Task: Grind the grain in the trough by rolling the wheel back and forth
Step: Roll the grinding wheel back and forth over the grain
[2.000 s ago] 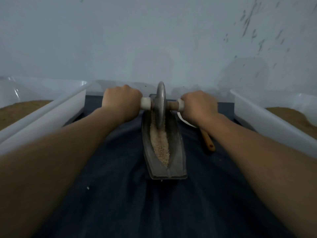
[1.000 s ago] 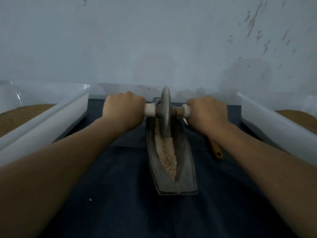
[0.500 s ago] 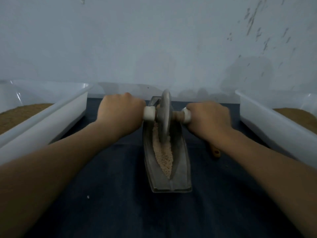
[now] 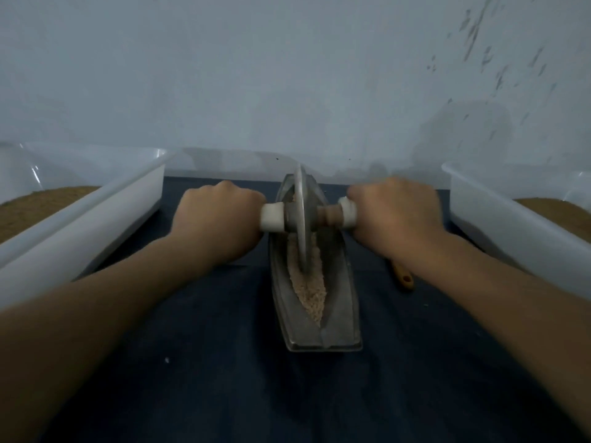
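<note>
A boat-shaped metal trough lies lengthwise on a dark blue cloth, with pale crushed grain along its groove. A thin metal wheel stands upright in the groove, in the far half of the trough. Its axle handle sticks out to both sides with white end sleeves. My left hand grips the left handle end and my right hand grips the right one, both fists closed round it. The grain under the wheel is partly hidden.
A white plastic tub with brown meal stands at the left, and another white tub at the right. A wooden handle pokes out from under my right forearm. A pale wall rises just behind the trough.
The wheel has rolled a little toward me from the far end of the trough, and both hands came back with it. My grip on the handle is unchanged.
</note>
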